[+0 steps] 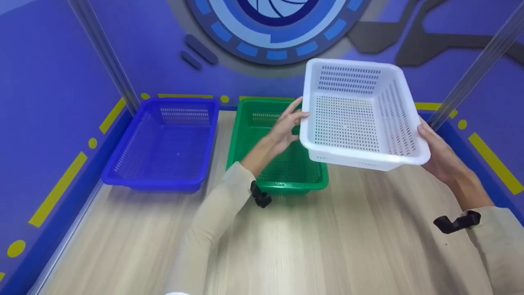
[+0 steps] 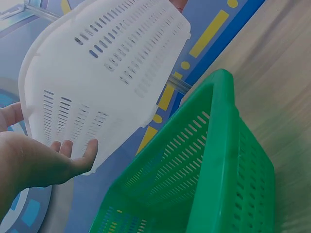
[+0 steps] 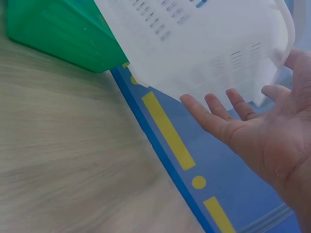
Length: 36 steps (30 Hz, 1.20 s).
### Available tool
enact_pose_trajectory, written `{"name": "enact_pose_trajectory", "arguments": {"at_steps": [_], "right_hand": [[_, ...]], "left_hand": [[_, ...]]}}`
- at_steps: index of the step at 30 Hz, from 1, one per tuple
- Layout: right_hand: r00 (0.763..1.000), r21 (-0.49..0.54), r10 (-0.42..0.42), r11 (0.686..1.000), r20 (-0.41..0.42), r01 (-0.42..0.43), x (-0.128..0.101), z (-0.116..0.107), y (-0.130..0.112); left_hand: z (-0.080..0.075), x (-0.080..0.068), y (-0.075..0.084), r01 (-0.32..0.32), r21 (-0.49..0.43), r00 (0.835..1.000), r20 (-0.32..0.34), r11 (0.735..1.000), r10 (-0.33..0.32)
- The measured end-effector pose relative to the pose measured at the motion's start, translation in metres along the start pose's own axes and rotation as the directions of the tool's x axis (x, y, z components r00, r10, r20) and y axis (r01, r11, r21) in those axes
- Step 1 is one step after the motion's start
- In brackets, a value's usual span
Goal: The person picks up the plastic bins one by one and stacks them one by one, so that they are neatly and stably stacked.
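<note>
A white perforated plastic basket [image 1: 360, 151] is held up in the air at the right, tilted so that its bare inside shows in the head view. My left hand [image 1: 282, 127] grips its left side by the rim, with fingers [image 2: 88, 155] against the outer wall in the left wrist view. On the opposite side my right hand [image 1: 444, 157] holds the rim with the thumb on top; its fingers [image 3: 206, 116] spread along the underside in the right wrist view. Below my left hand stands a green basket [image 1: 282, 187], partly hidden by that hand and the white basket.
To the left on the wooden table [image 1: 294, 246] stands a blue basket [image 1: 151, 182], close to the side wall. Blue panels with yellow marks surround the table at the back [image 1: 262, 78] and both sides. A metal post [image 1: 108, 53] rises in the back left corner, another at the right.
</note>
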State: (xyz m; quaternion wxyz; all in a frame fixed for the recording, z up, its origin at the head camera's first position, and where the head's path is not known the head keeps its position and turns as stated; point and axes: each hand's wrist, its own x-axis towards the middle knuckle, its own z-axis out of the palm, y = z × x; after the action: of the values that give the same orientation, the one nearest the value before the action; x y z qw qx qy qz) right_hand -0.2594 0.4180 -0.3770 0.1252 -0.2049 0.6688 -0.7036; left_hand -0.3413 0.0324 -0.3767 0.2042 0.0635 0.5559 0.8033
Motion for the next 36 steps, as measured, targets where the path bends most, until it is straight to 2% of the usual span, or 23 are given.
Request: {"name": "enact_pose_trajectory", "arguments": {"at_steps": [5,11,18,21,25,36], "right_hand": [[0.998,-0.019,0.006,1.0,-0.059,-0.007,0.002,0.01,0.0],[1.0,0.002,0.008,1.0,-0.029,-0.007,0.009,0.021,-0.003],[0.999,0.076,-0.044,0.996,0.016,0.043,0.017,0.03,0.002],[0.998,0.094,-0.059,0.994,0.032,0.055,0.016,0.025,0.003],[0.999,0.088,-0.044,0.995,0.01,0.043,0.017,0.031,0.004],[0.997,0.082,-0.057,0.995,0.054,0.053,0.024,0.048,0.005]], "left_hand": [[-0.009,-0.004,0.002,-0.007,0.001,1.0,0.001,1.0,0.007],[-0.02,-0.013,0.005,-0.015,-0.006,1.0,-0.009,1.0,0.014],[-0.027,-0.021,0.007,-0.029,-0.005,0.999,-0.02,1.0,0.029],[-0.021,-0.023,0.007,-0.04,0.001,0.999,-0.035,0.999,0.04],[-0.027,-0.027,0.009,-0.051,0.026,0.997,-0.047,0.998,0.053],[-0.05,-0.039,0.009,-0.059,0.084,0.997,-0.035,0.995,0.062]]}}
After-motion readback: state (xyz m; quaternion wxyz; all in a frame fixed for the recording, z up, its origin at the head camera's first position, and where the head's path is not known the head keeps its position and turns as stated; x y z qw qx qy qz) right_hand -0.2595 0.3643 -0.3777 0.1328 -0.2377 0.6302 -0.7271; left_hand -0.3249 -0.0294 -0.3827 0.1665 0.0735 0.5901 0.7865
